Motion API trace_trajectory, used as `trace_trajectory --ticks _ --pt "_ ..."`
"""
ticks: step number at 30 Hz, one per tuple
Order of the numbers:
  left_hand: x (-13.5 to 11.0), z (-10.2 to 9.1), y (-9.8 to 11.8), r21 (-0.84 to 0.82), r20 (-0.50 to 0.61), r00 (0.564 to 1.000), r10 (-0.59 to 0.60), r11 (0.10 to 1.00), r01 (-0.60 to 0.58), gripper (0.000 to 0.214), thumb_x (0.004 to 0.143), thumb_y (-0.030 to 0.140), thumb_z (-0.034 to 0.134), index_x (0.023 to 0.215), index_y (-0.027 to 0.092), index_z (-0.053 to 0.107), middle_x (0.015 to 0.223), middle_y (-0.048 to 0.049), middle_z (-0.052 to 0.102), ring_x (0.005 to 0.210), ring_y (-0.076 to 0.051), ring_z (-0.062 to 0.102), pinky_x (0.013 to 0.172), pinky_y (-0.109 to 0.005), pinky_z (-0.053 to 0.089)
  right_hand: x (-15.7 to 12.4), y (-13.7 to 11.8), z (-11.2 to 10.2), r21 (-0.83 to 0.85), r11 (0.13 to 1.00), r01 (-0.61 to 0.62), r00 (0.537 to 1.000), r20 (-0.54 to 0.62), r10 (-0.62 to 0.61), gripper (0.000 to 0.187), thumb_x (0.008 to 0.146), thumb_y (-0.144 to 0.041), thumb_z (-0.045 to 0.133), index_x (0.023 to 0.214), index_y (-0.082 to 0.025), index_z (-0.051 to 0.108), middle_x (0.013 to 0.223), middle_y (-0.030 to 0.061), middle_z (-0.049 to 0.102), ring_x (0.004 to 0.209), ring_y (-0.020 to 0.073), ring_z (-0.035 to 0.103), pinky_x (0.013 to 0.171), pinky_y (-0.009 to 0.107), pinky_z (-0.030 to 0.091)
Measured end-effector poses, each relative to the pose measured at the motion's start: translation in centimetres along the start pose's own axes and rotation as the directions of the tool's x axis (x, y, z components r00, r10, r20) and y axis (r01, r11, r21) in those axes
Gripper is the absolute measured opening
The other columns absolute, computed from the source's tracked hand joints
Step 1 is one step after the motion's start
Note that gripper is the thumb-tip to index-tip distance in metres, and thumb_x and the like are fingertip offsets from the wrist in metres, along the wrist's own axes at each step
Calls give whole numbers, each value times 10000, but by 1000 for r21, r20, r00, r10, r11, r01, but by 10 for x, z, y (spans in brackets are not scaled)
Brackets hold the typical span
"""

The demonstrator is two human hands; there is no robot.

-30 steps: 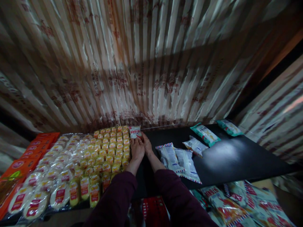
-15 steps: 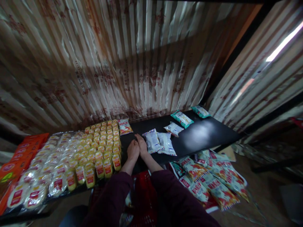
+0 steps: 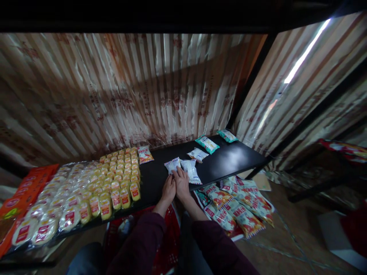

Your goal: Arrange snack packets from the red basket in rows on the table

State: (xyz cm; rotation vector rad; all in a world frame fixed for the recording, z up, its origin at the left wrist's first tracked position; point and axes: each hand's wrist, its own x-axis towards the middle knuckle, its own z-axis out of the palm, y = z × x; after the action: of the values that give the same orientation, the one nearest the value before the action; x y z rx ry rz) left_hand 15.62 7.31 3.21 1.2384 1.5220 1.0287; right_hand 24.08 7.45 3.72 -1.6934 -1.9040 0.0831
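Note:
My left hand (image 3: 168,190) lies on the black shelf (image 3: 229,160) near its front edge, fingers flat, with nothing in it. Pressed against it, my right hand (image 3: 182,182) rests with stretched fingers on two white packets with red-blue edges (image 3: 191,170), touching the left one (image 3: 172,165). A red-and-white packet (image 3: 145,154) lies at the shelf's back, beside rows of yellow snack packs (image 3: 122,173). Both sleeves are dark maroon.
A third white packet (image 3: 197,154) and two green packets (image 3: 207,144) lie farther right on the shelf. Round white cakes (image 3: 57,202) and orange boxes (image 3: 25,189) fill the left. A heap of packets (image 3: 237,208) lies on the floor; a red crate (image 3: 169,244) sits below me.
Both hands have let go of the red-and-white packet at the back and drawn toward the front, shifting right onto the white packets. My view has pulled back and turned right.

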Motion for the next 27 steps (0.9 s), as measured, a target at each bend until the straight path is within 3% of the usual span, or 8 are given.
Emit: trace_trajectory --ticks 4,8,13,18,24,27 --pt "-24 -14 -12 -63 -7 1000 -11 998 11 501 849 333 473 1313 149 514 1413 -111 487 1312 -221 443 1107 -354 316 -18 -9 -4 65 995 72 997 -4 -72 418 852 -128 442 1247 -152 576 1365 155 521 1254 270 469 1072 498 298" --pt "-49 -36 -24 -73 -18 1000 -17 997 15 498 870 331 429 1327 147 500 1413 -110 489 1307 -208 443 1102 -338 321 -38 -25 -4 166 982 89 996 -15 -88 442 833 -147 447 1262 -123 554 1328 168 547 1241 272 482 1029 467 374" --pt "-74 -62 -27 231 0 997 77 970 -75 517 832 213 437 1337 112 480 1416 -140 469 1318 -200 420 1122 -315 278 -61 -36 6 346 938 9 995 -95 25 413 838 -163 412 1213 -109 576 1312 172 544 1206 253 514 1023 428 429" --pt "-95 -77 -16 553 101 990 99 822 -139 751 727 122 550 1442 187 328 1510 -126 326 1368 -255 333 1118 -376 266 -67 -42 14 482 870 -104 983 -85 165 385 799 -148 412 1123 -117 617 1274 166 557 1178 240 544 1018 417 447" --pt "-113 -74 -6 688 0 993 115 721 -84 732 751 87 504 1445 226 318 1456 -153 378 1250 -321 434 1012 -437 345 -73 -51 3 513 845 -153 981 -25 193 373 762 -158 451 1083 -129 640 1156 145 637 1114 238 584 1002 403 452" --pt "-117 -75 -7 726 -51 986 159 683 -73 684 779 107 478 1439 209 329 1373 -168 452 1184 -303 475 984 -415 357 -80 -53 1 588 780 -215 972 49 231 374 752 -176 485 1093 -157 638 1086 111 677 1008 226 637 935 397 497"
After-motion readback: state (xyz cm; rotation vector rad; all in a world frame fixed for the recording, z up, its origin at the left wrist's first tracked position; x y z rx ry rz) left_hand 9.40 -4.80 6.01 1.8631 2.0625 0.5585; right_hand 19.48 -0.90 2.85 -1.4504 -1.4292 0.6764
